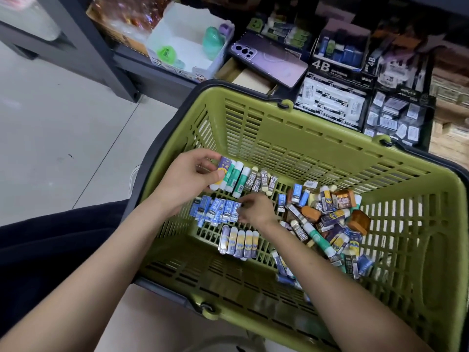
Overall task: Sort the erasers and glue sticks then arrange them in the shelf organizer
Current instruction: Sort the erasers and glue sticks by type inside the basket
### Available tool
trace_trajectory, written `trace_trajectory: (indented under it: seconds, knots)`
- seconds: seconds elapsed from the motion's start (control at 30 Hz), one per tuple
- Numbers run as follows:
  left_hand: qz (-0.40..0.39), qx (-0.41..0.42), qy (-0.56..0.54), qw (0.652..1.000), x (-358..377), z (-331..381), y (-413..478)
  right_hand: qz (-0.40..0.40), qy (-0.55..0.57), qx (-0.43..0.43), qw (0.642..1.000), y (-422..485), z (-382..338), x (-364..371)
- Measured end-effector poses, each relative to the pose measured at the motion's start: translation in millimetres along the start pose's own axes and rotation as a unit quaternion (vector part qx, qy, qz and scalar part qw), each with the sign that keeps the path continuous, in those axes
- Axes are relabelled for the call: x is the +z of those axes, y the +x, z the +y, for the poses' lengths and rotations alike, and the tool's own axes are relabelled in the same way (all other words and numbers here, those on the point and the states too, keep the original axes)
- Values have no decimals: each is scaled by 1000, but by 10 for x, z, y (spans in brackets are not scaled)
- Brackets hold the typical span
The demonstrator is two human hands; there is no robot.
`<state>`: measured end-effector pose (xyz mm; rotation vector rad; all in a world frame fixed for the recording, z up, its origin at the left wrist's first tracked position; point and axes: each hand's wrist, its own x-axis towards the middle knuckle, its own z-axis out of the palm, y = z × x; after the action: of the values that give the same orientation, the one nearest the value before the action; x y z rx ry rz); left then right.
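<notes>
A green plastic basket (291, 138) holds erasers and glue sticks. Along its left side lie sorted rows: green-and-white glue sticks (238, 177), grey 2B erasers (262, 180), blue-wrapped erasers (215, 210) and purple-and-yellow erasers (239, 241). A mixed pile (330, 222) fills the right side. My left hand (190, 177) pinches a purple-and-yellow eraser (223, 167) at the left end of the glue stick row. My right hand (256, 208) has its fingertips on the right end of the blue eraser row.
Behind the basket, shelf boxes hold 4B erasers (332, 97) and small packed erasers (396, 120). A purple phone (269, 59) lies on a box edge. A white carton (187, 41) contains green items. Grey tiled floor (63, 123) stretches left; my dark-clothed leg is at lower left.
</notes>
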<state>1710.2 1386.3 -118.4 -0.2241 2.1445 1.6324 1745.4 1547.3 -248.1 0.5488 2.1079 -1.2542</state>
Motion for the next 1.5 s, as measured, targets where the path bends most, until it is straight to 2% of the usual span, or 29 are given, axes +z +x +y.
trace_trajectory:
  seconds: [0.17, 0.23, 0.3, 0.37, 0.43, 0.63, 0.73, 0.8, 0.83, 0.9, 0.97, 1.07, 1.17, 1.23, 1.27, 1.33, 1.47, 1.5]
  knots:
    - [-26, -2, 22, 999, 44, -5, -10, -31, -4, -11, 999, -91, -38, -96]
    - [-47, -6, 41, 998, 58, -11, -22, 0, -16, -35, 999, -205, -72, -212]
    - [-69, -11, 65, 995, 85, -27, -25, 8, 86, -45, 995, -362, -135, -343]
    - [-81, -16, 77, 994, 137, -44, -30, -39, 256, -43, 965, -546, -230, -460]
    - [-98, -14, 87, 991, 209, -40, -40, -68, 322, -58, 943, -699, -324, -546]
    - [-159, -23, 67, 985, 409, -73, -90, -59, 296, -71, 951, -804, -299, -656]
    - [-176, -1, 135, 975, 455, -155, -85, -62, 306, -47, 949, -765, -116, -737]
    - [-163, 11, 219, 962, 445, -238, -52, -47, 221, -14, 974, -706, 57, -751]
    - [-159, 9, 254, 954, 437, -285, -36, -40, 137, 2, 990, -666, 150, -733]
    - [-173, 5, 334, 927, 438, -375, -17, -40, 8, 27, 999, -581, 289, -642]
    - [-199, 7, 397, 896, 468, -447, -3, -61, -30, 44, 997, -508, 335, -504]
    - [-235, 2, 429, 872, 534, -515, 8, -80, -19, 58, 995, -460, 310, -356]
    - [-257, 4, 434, 863, 599, -560, 46, -70, 6, 47, 996, -432, 332, -502]
    - [-257, 3, 418, 871, 649, -565, 76, -39, -88, 1, 995, -419, 405, -713]
    - [-255, 2, 407, 877, 680, -562, 91, -31, -181, -36, 982, -412, 449, -814]
    - [-252, -1, 386, 887, 751, -548, 120, -51, -351, -102, 929, -418, 513, -919]
    - [-251, -1, 370, 894, 858, -529, 149, -78, -554, -164, 813, -428, 655, -758]
    - [-250, 0, 367, 896, 871, -529, 149, -75, -572, -173, 798, -438, 699, -715]
